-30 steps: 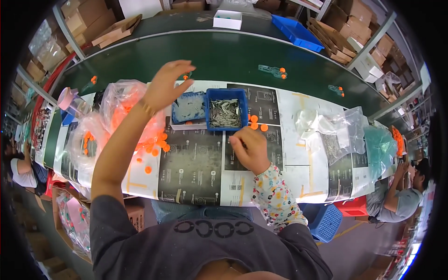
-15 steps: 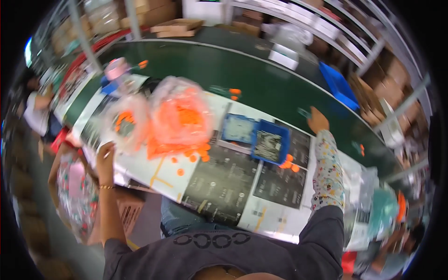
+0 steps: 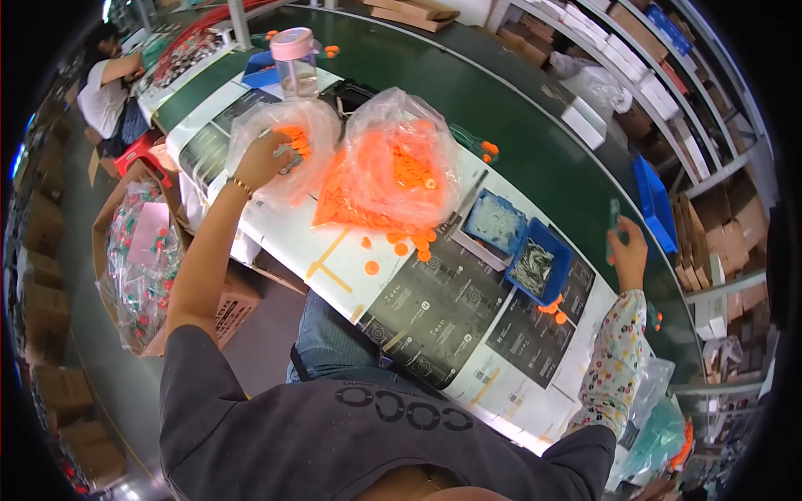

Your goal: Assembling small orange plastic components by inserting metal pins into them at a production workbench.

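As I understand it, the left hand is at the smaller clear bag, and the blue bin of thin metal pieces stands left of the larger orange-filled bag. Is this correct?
Not entirely: the blue bin of thin metal pieces stands right of the larger bag in the head view. The left hand is as you say.

Bright, fairly even light covers the worktable [image 3: 292, 244], while fisheye distortion bends edges toward the black rim.

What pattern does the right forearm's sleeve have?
The sleeve is pale with small multicoloured flowers, best seen in the head view.
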Demonstrator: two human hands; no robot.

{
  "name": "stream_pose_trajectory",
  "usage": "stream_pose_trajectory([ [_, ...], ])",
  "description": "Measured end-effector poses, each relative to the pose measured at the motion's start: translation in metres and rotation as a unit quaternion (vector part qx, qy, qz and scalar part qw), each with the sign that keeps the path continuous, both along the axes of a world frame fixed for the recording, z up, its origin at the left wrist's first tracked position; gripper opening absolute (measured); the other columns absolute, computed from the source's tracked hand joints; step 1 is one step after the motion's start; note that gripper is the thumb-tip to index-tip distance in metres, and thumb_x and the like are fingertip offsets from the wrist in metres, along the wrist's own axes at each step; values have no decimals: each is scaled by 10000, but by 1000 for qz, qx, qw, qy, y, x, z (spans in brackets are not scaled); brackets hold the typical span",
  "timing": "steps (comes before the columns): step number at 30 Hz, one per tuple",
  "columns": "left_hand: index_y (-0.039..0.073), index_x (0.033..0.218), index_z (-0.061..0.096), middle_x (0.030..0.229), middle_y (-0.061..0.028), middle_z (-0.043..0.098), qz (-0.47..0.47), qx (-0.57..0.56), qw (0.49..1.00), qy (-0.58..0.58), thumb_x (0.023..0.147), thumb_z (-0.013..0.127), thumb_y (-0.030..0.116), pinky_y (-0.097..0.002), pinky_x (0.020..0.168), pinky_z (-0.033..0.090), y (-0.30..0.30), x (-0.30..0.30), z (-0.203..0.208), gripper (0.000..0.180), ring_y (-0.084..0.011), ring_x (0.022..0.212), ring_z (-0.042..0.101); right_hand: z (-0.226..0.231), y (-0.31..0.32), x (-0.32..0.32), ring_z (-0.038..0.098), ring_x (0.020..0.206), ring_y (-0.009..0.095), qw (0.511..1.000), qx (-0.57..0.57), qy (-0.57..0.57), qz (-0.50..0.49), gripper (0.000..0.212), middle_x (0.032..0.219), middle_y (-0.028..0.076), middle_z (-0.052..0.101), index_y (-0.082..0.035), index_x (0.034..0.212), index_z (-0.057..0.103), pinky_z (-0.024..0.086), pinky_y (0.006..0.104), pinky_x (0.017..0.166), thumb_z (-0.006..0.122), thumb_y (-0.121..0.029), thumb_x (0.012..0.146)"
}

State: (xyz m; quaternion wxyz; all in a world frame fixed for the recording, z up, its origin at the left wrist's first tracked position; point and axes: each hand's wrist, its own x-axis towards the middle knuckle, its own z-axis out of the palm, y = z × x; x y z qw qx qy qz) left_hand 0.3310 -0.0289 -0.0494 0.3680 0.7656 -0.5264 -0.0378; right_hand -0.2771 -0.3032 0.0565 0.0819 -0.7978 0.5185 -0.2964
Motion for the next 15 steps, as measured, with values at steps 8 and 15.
stream_pose_trajectory([
  [8, 9, 840, 634, 872, -210, 638, 23, 17, 963, -266, 758, 546, 72, -441, 781, 482, -41, 15, -25, 136, -373, 849, 603, -15, 209, 94, 629, 797, 290, 882, 95, 255, 386, 460, 1056, 96, 578, -101, 1187, 541, 519, 382, 628, 676, -215, 763],
  [15, 9, 947, 640, 868, -132, 660, -32, -45, 985, -163, 806, 601, 72, -348, 718, 509, -22, -5, -7, 159, -281, 768, 633, -43, 208, 107, 634, 784, 269, 911, 102, 167, 362, 358, 1044, 89, 582, -93, 1126, 573, 518, 373, 626, 659, -261, 822],
])
